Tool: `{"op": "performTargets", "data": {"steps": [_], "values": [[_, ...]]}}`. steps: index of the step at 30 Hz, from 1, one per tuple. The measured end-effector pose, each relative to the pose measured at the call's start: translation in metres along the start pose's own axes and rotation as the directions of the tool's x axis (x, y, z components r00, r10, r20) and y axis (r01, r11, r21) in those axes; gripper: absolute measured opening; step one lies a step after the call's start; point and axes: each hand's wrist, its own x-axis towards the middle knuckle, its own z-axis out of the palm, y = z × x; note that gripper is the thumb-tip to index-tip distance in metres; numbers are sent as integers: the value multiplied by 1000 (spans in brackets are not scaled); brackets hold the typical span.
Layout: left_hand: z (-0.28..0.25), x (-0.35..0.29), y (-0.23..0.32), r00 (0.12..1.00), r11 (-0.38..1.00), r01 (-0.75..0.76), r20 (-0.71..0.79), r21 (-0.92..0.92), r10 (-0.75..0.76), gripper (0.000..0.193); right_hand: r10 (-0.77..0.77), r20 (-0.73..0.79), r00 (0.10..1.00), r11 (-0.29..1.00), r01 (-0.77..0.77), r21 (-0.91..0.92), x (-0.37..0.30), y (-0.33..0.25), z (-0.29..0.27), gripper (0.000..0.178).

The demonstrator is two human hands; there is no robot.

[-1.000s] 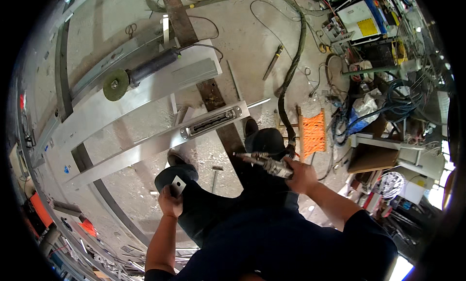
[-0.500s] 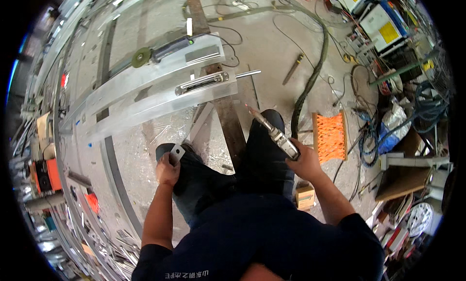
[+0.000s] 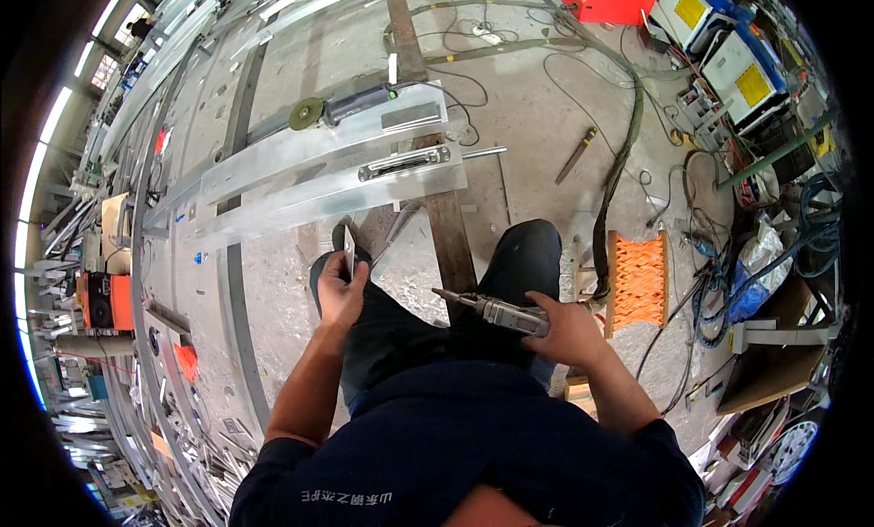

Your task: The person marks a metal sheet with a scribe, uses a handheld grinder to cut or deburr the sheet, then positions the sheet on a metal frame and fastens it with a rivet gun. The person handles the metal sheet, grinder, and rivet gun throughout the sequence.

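Left hand: the person's left hand (image 3: 340,299) pinches a small metal plate (image 3: 350,247) between thumb and fingers, above the left leg.
Plate edge: almost edge-on to the view, far end pointing away from the body, with a strip of floor showing between it and the nearer silver profile (image 3: 300,206).
Right hand: the right hand (image 3: 572,332) is wrapped around the rear of a grey handheld torch (image 3: 510,316), over the right thigh.
Torch nozzle: tapered tip pointing left, between the thighs, well apart from the plate.
Torch side: a thick sheathed hose (image 3: 628,145) curves down toward the right hand, passing just left of an orange woven stool (image 3: 639,281).
Profile ends: the nearer profile lies across a rusty flat bar (image 3: 451,240); a thin rod (image 3: 484,152) juts past its right end.
Far edge: an angle grinder (image 3: 360,106) lies along the farther profile (image 3: 291,158), disc to the left.
Room to the right: concrete floor (image 3: 528,181) stretches from rod tip to hose, a yellow-handled file (image 3: 575,156) lying in it.
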Motion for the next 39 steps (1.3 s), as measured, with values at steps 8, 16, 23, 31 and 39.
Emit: {"op": "performTargets", "data": {"steps": [8, 16, 23, 31, 39], "values": [[33, 8, 27, 967, 974, -190, 193, 123, 164, 32, -346, -20, 938, 868, 329, 372, 0, 59, 1, 70], [26, -13, -3, 923, 931, -335, 250, 148, 292, 32, -491, -138, 860, 871, 490, -45, 22, 69, 23, 62], [-18, -11, -43, 979, 947, -206, 42, 245, 201, 27, -545, -215, 810, 838, 528, -135, 64, 82, 51, 42], [-49, -23, -68, 996, 997, -77, -37, -16, 76, 18, -601, 12, 799, 798, 599, 69, 90, 6, -20, 55], [-33, -8, -88, 1000, 998, -13, -30, -58, 11, 15, -801, -350, 485, 581, 771, -262, 46, -31, -163, 43]]}}
